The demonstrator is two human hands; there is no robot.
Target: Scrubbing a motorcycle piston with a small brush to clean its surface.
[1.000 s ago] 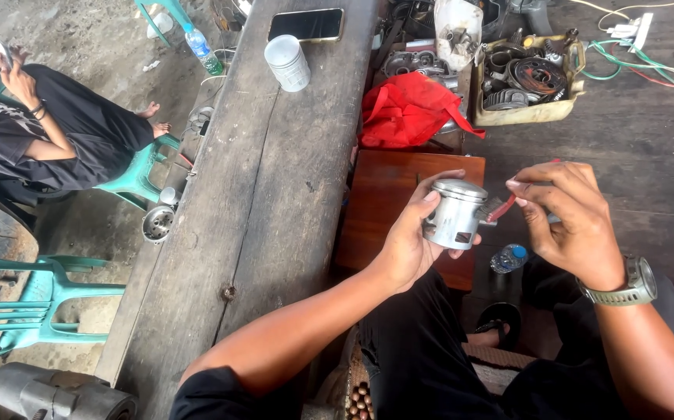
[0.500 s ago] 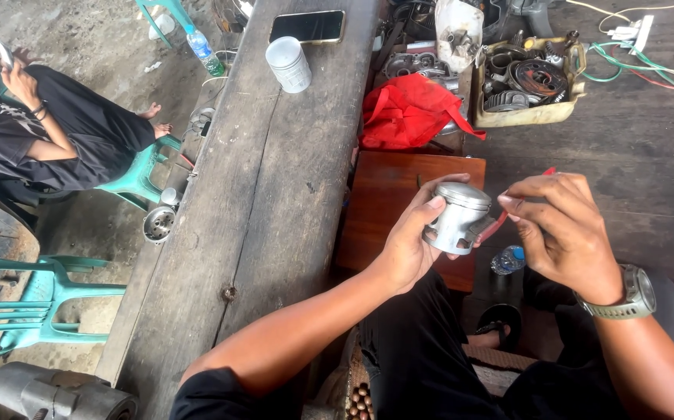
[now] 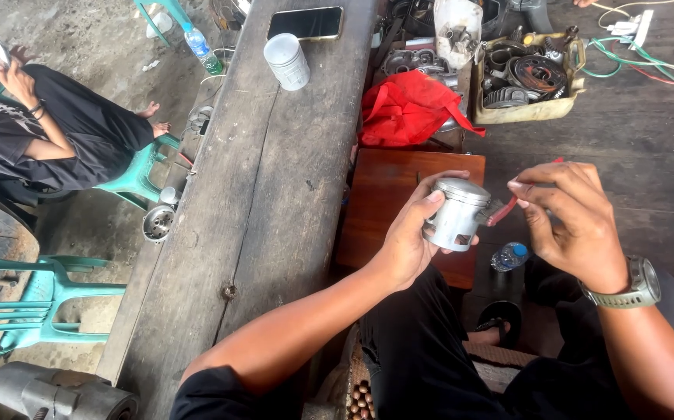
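My left hand (image 3: pixel 413 233) grips a silver metal piston (image 3: pixel 457 213), held upright above a small reddish-brown wooden stool (image 3: pixel 387 201). My right hand (image 3: pixel 572 222) is closed on a red-handled tool (image 3: pixel 506 208) whose tip touches the piston's right side. A grey wristwatch (image 3: pixel 631 288) sits on my right wrist. Both hands hover in front of my lap in dark trousers.
A long weathered wooden bench (image 3: pixel 267 187) bears an upturned plastic cup (image 3: pixel 286 61) and a phone (image 3: pixel 306 22). A red cloth (image 3: pixel 411 107) and a tray of engine parts (image 3: pixel 527 78) lie beyond. A seated person (image 3: pixel 34 128) is at left on a teal chair. A water bottle (image 3: pixel 508 255) lies below.
The piston has tilted and dropped slightly in my left hand. My right hand with the red tool has shifted a little, staying against the piston's side.
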